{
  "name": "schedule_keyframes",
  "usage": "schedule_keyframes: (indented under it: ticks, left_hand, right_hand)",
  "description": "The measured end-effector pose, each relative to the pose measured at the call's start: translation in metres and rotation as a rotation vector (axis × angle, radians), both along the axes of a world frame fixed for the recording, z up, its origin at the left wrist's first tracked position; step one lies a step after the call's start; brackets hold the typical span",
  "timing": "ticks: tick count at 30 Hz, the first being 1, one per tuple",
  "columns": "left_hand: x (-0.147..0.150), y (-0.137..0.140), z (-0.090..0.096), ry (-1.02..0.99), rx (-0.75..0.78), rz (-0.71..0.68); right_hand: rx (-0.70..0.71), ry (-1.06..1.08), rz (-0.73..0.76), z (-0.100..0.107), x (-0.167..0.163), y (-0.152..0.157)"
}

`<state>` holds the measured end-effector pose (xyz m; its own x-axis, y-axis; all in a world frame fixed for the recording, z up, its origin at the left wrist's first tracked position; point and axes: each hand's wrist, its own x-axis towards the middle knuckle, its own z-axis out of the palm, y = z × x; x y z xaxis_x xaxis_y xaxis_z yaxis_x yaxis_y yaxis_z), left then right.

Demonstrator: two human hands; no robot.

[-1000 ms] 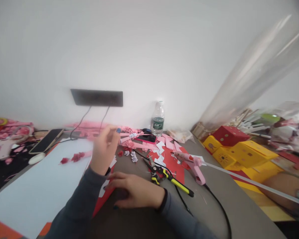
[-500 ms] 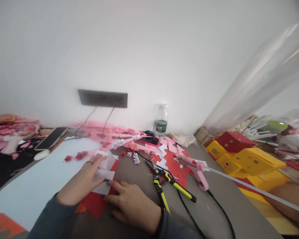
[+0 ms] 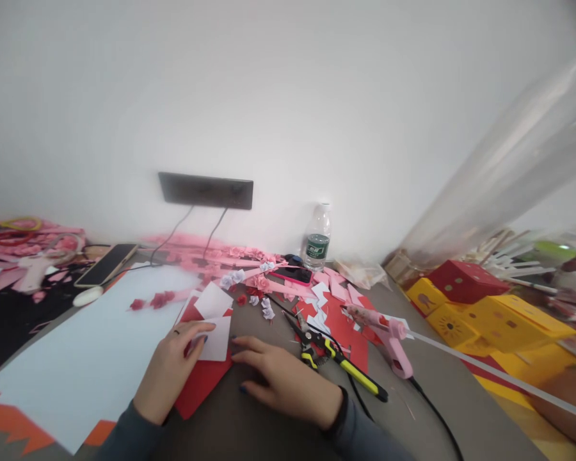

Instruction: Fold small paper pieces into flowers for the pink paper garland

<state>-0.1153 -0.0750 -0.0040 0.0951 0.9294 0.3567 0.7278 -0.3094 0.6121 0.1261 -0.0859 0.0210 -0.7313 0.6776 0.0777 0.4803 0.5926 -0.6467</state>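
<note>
My left hand [image 3: 175,362] rests on a small white paper square [image 3: 219,346], its fingers bent over the left part and the thumb drawn in close. Another white paper piece [image 3: 214,299] lies just beyond it at an angle. Beneath both are sheets of red paper [image 3: 199,387], sticking out towards me. My right hand [image 3: 288,384] is beside the square's right edge, palm down, fingers apart and nothing in them. Pliers with yellow-black handles [image 3: 360,378] lie right of that hand, their near handle partly hidden by it.
A large white sheet [image 3: 86,358] covers the left side. A pink glue gun [image 3: 393,339] with a cable lies to the right. Behind are paper flowers [image 3: 233,278], a phone [image 3: 292,275] and a water bottle [image 3: 317,240]. Yellow boxes [image 3: 504,323] stand far right, near another person's arm [image 3: 569,400].
My right hand has drawn back to the right, away from the paper. The left hand has shifted nearer to me, uncovering more of both white pieces. The view has turned slightly left.
</note>
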Motion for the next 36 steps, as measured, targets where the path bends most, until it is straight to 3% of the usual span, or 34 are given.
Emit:
schedule_keyframes:
  ticks: [4,7,9,11,13,17,21,24,27,31,33,36]
  left_hand:
    - [-0.007,0.001,0.016,-0.062,-0.01,0.083]
    - [-0.01,0.003,0.027,-0.158,-0.006,0.167]
    - [-0.01,0.005,0.033,-0.231,0.009,0.184]
    - [-0.005,0.007,0.04,-0.275,0.018,0.13]
    - [0.007,0.009,0.047,-0.255,-0.036,-0.006]
    - [0.042,0.015,0.057,-0.171,-0.192,-0.22]
    - [0.07,0.02,0.051,-0.236,-0.198,-0.19]
    - [0.071,0.021,0.04,-0.275,-0.179,-0.139]
    - [0.052,0.022,0.03,-0.216,-0.193,-0.15]
    - [0.013,0.03,0.022,-0.143,0.084,0.142]
    - [0.002,0.034,0.02,-0.093,0.164,0.225]
    - [0.001,0.041,0.016,-0.043,0.151,0.214]
  right_hand:
    - [-0.126,0.159,-0.081,0.002,0.016,0.011]
    - [-0.09,0.3,-0.157,0.003,0.029,0.021]
    - [-0.017,0.397,-0.286,0.003,0.037,0.028]
    - [0.02,0.491,-0.406,0.004,0.04,0.032]
    - [0.014,0.538,-0.431,0.005,0.039,0.034]
    - [0.024,0.405,-0.259,0.007,0.026,0.032]
    - [0.238,0.277,-0.241,0.0,0.013,0.031]
    - [0.252,0.362,-0.248,-0.009,0.009,0.033]
    - [0.251,0.412,-0.222,-0.016,0.008,0.035]
    - [0.253,0.408,-0.195,-0.018,0.007,0.034]
    - [0.249,0.388,-0.176,-0.018,0.007,0.034]
    - [0.256,0.361,-0.163,-0.019,0.006,0.034]
